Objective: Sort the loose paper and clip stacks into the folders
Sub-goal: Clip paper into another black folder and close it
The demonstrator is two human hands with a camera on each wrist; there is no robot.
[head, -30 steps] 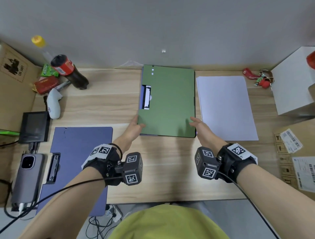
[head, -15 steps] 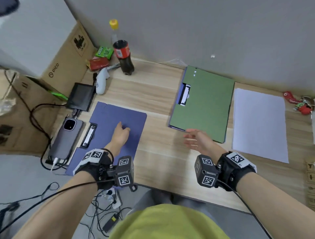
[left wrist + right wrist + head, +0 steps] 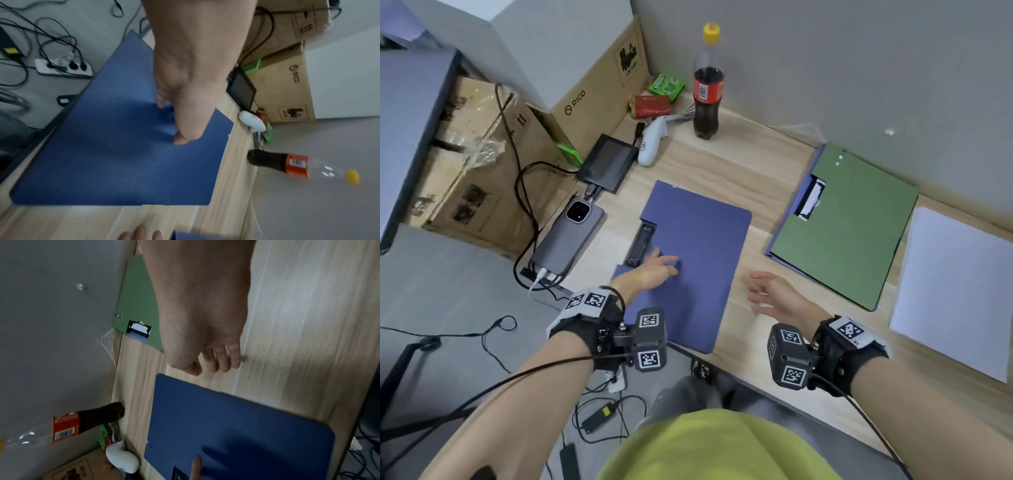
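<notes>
A blue folder [image 3: 698,253] lies closed on the wooden table, its black clip [image 3: 642,244] at its left edge. My left hand [image 3: 657,267] rests on its cover with straight fingers, which the left wrist view shows touching the blue folder [image 3: 115,162]. My right hand [image 3: 767,294] hovers with loose fingers and holds nothing over bare wood between the blue folder and a green folder [image 3: 852,233]. The green folder is closed, with white paper showing in its clip window [image 3: 811,198]. A loose white paper stack [image 3: 959,291] lies to its right.
A cola bottle [image 3: 707,99], a white controller [image 3: 654,140], a small black screen [image 3: 608,162] and a phone [image 3: 568,236] sit at the table's left. Cardboard boxes [image 3: 592,96] stand beside it. Cables and a power strip [image 3: 61,66] lie on the floor below the front edge.
Both hands left the green folder. My left hand moved left onto the blue folder, and my right hand drew back toward the gap between the folders. The view swung left.
</notes>
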